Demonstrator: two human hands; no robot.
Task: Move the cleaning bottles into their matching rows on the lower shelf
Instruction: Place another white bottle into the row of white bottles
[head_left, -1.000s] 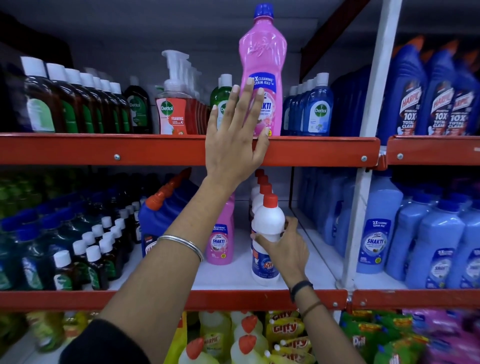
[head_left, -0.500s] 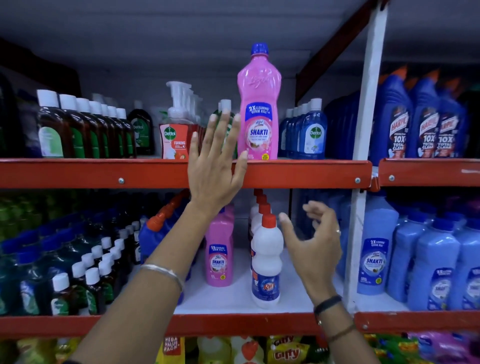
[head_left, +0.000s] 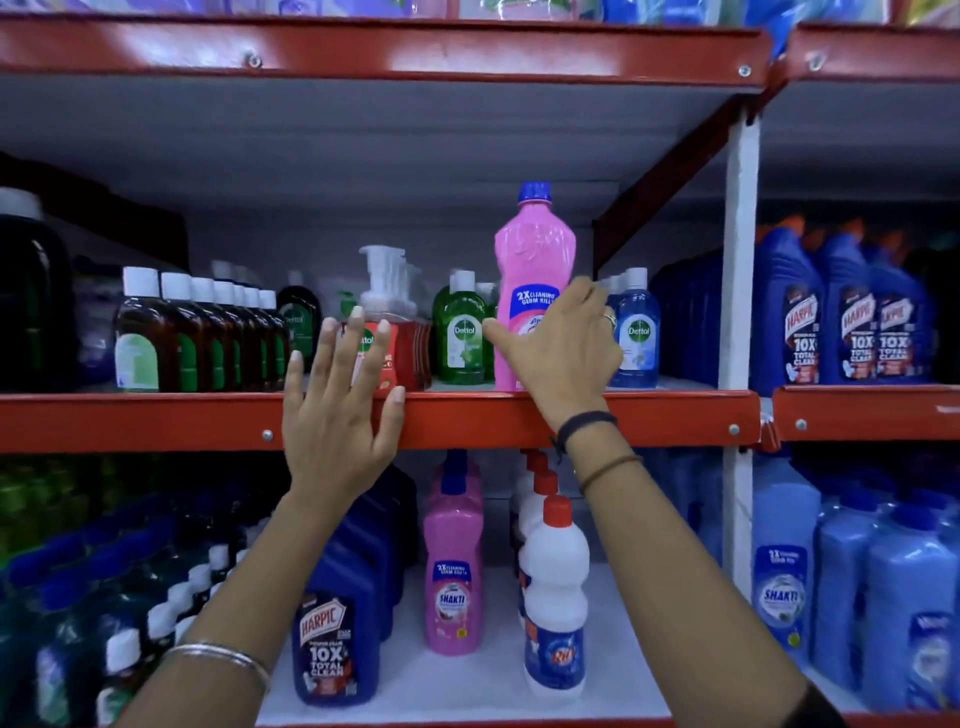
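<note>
Dim, bluish light; soft blur and wide-angle bending toward the edges.

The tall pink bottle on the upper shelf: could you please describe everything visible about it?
The pink bottle looks like glossy plastic, with a blue screw cap and a waisted body. Its blue label reads "2X cleaning germ kill". It stands upright at the front edge of the upper shelf, between a green Dettol bottle and blue ones. The right hand wraps its lower half, covering part of the label.

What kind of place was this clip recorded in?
Most likely a shop's cleaning-products aisle: red metal shelving, rows of identical Harpic bottles, Dettol bottles, and the pink Shakti bottle under the right hand.
</note>
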